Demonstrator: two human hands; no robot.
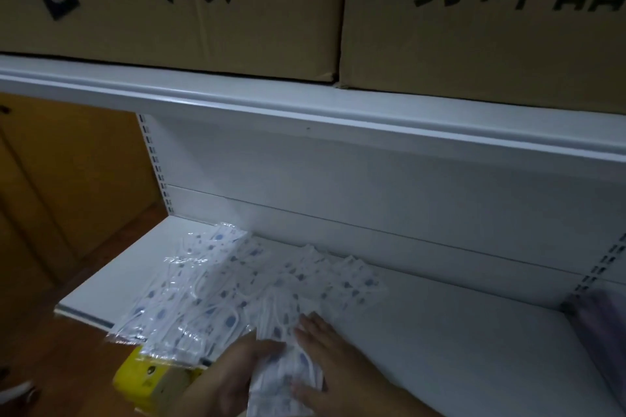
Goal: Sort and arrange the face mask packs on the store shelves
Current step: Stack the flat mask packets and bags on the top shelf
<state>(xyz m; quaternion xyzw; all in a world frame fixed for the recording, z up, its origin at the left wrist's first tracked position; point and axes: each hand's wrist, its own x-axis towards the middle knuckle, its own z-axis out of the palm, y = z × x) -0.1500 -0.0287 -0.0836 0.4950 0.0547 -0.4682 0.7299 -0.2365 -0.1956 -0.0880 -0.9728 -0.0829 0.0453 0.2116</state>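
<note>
Several clear packs of white face masks with blue print [210, 284] lie fanned in a loose heap on the left part of a white shelf [457, 342]. Some overhang its front edge. At the bottom centre both hands hold one bundle of mask packs [288, 379] at the shelf's front. My left hand [233, 372] grips the bundle's left side, its thumb on top. My right hand [325, 349] lies on the bundle's right side, fingers stretched forward over it and thumb curled under the lower edge.
A white shelf above [305, 112] carries two large cardboard boxes [474, 20] with black characters. A yellow box [152, 382] sits below the shelf's front edge at left. Something purple [599, 322] stands at the shelf's right end. Wooden floor shows at left.
</note>
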